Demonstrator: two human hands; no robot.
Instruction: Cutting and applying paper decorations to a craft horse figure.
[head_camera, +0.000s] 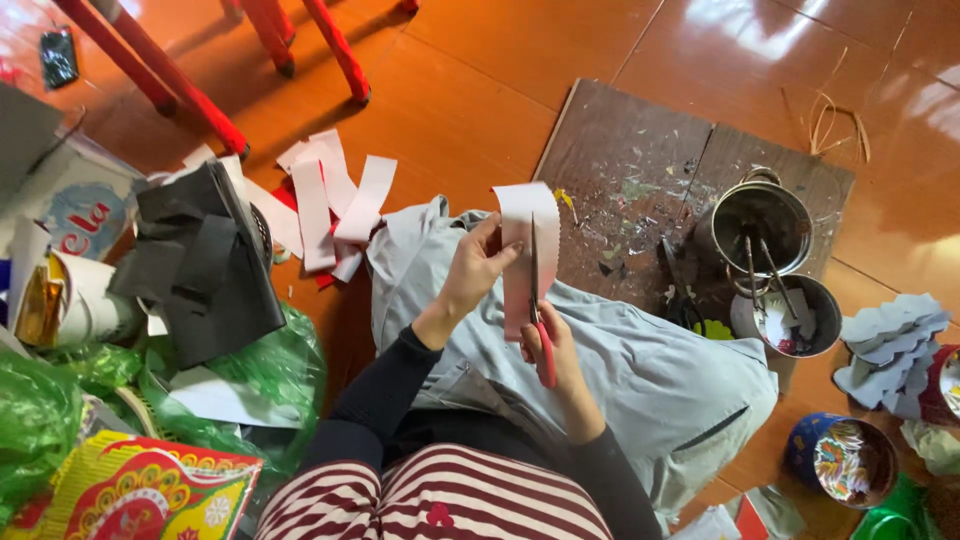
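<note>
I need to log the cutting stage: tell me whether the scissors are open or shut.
Nearly shut: the scissors in the right hand show as one thin line running up the white paper strip held by the left hand.

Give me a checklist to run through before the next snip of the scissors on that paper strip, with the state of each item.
1. Left hand grips the white paper strip at its left edge: ok.
2. Right hand holds the red-handled scissors: ok.
3. Blades lie on the strip, pointing away from the body: ok.
4. Left fingers clear of the blades: ok, they sit to the left of the blades.
5. How far the blades are open: cannot tell.
6. Grey cloth lies on the lap under the cut: ok.
</note>
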